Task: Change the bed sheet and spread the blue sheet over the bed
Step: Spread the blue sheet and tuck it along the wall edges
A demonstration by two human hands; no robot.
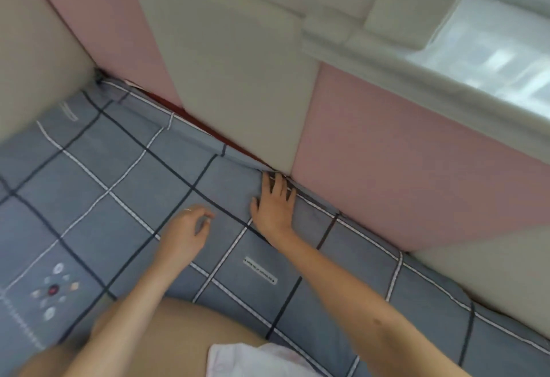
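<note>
The right hand (275, 202) pressed flat, fingers straight, on the blue sheet (119, 174) right against the wall (387, 153); the left hand (186, 229) hovered farther from the wall, loosely curled and empty.

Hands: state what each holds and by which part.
Nothing gripped. Right hand presses the blue sheet flat at its wall-side edge; left hand loosely curled, empty.

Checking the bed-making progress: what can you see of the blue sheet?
The blue sheet is grey-blue cloth with a grid of black and white lines, a printed label and a dotted round motif. It lies spread out flat, its far edge bunched against the padded wall. The right hand presses flat on that edge; the left hand, loosely curled, is over it.
</note>
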